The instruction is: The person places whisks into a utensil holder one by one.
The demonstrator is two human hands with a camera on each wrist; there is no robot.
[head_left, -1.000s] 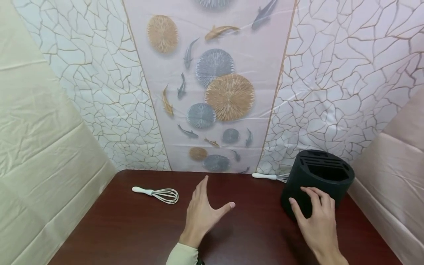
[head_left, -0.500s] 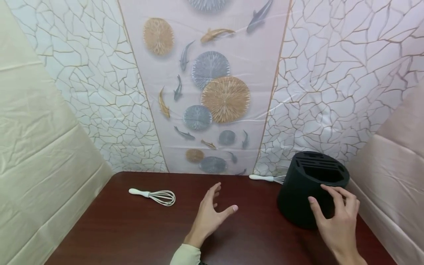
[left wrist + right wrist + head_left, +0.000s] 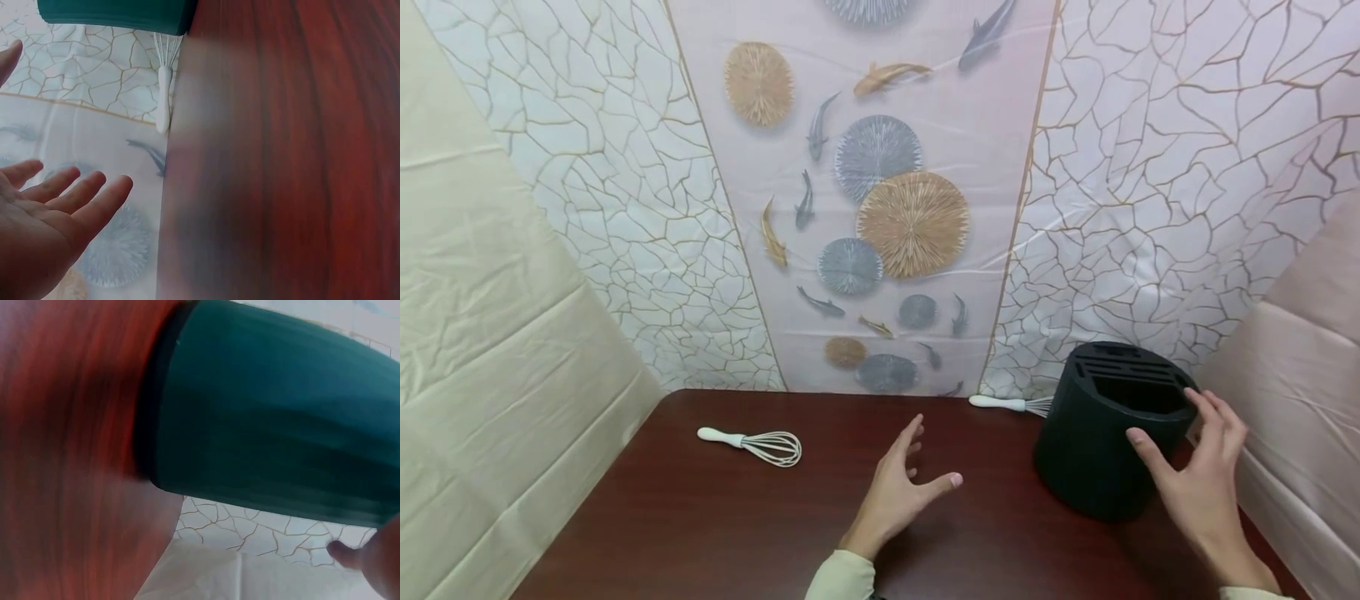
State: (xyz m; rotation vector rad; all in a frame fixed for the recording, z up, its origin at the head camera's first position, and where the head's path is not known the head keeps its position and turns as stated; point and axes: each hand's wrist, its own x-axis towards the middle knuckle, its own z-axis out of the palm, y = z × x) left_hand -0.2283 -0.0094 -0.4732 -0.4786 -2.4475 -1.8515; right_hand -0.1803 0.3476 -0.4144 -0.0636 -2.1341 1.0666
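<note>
A dark green, round knife block (image 3: 1090, 450) with slots and a wide opening in its top stands upright at the table's right side. My right hand (image 3: 1202, 483) is at its right front, fingers spread apart, the fingertips right at the rim and the thumb in front of the wall. In the right wrist view the block's side (image 3: 269, 419) fills much of the picture. My left hand (image 3: 898, 492) hovers over the middle of the table with fingers extended and thumb apart, holding nothing; its palm (image 3: 37, 231) shows in the left wrist view.
A white whisk (image 3: 752, 444) lies on the left of the dark red table (image 3: 700, 533). Behind the block, a second whisk (image 3: 1000, 403) lies along the back edge, partly hidden. Patterned cloth (image 3: 880, 250) hangs at the back, plain cloth (image 3: 490, 375) at the left.
My right hand has moved right, from the block's front round to its right side by the rim. My left hand has drifted right. The knife block stays standing about where it was.
</note>
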